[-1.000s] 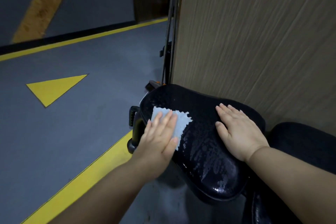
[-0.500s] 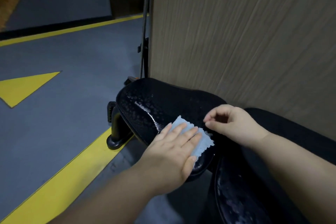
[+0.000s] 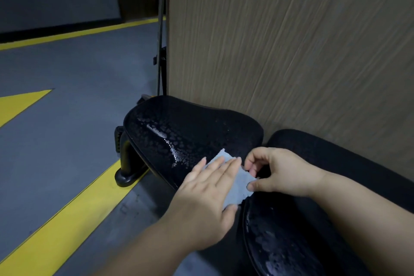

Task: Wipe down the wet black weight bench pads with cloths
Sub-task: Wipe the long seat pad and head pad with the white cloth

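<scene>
A black seat pad (image 3: pixel 190 132) beaded with water droplets lies ahead, and a second black pad (image 3: pixel 309 226), also wet, runs toward the lower right. A small pale blue cloth (image 3: pixel 238 182) lies at the near end of the seat pad, over the gap between the pads. My left hand (image 3: pixel 208 199) presses flat on the cloth with straight fingers. My right hand (image 3: pixel 275 171) pinches the cloth's right edge between thumb and fingers.
A wood-grain panel (image 3: pixel 291 47) stands right behind the pads. The bench's black foot (image 3: pixel 126 163) rests on a yellow floor stripe (image 3: pixel 67 213). Grey floor with a yellow triangle (image 3: pixel 18 103) spreads to the left. A thin black metal frame (image 3: pixel 161 47) rises at the panel's edge.
My left hand slid the cloth from the seat pad's far left part to its near end. My right hand lifted off the pad and took the cloth's edge.
</scene>
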A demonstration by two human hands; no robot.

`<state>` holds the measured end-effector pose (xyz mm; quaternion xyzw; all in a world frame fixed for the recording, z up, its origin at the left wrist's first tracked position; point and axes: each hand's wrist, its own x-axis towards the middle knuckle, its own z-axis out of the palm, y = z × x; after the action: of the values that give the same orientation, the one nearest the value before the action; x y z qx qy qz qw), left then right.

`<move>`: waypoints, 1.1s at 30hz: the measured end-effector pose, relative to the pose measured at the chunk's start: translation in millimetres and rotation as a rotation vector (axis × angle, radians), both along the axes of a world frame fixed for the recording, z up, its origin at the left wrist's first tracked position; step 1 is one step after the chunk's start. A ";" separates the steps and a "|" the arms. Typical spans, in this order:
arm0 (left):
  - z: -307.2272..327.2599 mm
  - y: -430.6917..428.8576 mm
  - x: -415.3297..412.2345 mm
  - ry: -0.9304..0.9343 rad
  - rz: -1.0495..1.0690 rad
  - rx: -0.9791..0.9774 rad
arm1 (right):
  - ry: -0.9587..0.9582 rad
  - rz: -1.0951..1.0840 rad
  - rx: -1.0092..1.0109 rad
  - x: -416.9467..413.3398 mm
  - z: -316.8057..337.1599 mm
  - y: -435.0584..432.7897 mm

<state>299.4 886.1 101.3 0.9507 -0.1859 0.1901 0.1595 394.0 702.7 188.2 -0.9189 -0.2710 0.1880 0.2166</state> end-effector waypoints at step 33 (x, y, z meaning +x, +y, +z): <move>29.0 43.0 46.8 0.176 0.287 -0.289 | -0.069 -0.434 0.068 -60.9 -30.5 93.9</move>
<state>346.2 929.1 130.4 0.9475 -0.0050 0.1520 0.2812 333.1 796.6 157.8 -0.9537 -0.0802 0.0963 0.2736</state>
